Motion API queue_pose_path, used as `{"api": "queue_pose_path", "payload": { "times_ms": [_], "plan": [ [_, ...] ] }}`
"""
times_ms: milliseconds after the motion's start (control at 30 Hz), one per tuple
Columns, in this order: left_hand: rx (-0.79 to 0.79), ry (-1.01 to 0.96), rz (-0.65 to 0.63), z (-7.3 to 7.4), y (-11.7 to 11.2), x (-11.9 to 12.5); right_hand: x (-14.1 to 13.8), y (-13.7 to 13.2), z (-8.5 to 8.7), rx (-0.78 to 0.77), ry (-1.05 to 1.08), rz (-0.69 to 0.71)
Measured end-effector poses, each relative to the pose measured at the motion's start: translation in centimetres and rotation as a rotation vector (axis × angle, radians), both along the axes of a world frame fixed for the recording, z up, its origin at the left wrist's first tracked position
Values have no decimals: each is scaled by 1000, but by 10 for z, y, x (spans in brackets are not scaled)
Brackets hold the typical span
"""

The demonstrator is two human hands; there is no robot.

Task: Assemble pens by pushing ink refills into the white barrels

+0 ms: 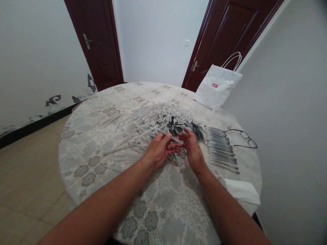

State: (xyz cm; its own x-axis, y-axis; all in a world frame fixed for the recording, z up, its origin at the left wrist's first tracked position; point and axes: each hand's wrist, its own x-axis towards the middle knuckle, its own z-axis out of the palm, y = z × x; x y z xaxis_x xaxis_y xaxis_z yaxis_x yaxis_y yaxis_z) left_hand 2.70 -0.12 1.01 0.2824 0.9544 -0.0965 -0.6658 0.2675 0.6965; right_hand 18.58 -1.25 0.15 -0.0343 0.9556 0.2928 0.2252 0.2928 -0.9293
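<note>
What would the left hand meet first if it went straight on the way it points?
Most likely the right hand, just ahead of the fingers of the left hand; whether they touch is unclear.

The left hand (158,148) pinches a white tube (175,139), the right hand (192,147) near its end; a pile of tubes (143,119) covers part of the desk (89,146).

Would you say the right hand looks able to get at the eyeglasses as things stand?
Probably yes: the right hand is separated from the eyeglasses by the row of slender sticks, but that row lies flat, so passing over it seems feasible, and nothing covers the eyeglasses.
</note>
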Motion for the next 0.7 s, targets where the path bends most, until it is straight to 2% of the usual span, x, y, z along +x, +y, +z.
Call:
{"api": "queue_pose_path", "payload": {
  "times_ms": [67, 133, 200, 267, 333, 500, 700],
  "plan": [
    [-45, -47, 86, 2, 7, -8, 15, 7, 4, 11, -211, -114],
    [-104, -85, 163, 4, 16, -17, 32, 14, 7, 31, -565, -142],
    [-149, -115, 216, 6, 22, -24, 44, 18, 9, 18, -848, -58],
    [-175, -135, 240, 7, 25, -27, 49, 19, 8, -19, -998, 35],
    [-187, -139, 245, 7, 25, -27, 48, 19, 4, -46, -1060, 64],
    [-156, -122, 235, 6, 22, -24, 33, 17, -3, -51, -1129, 35],
    [-122, -109, 207, 6, 22, -24, 28, 15, -5, -22, -1154, 29]
  ]
}}
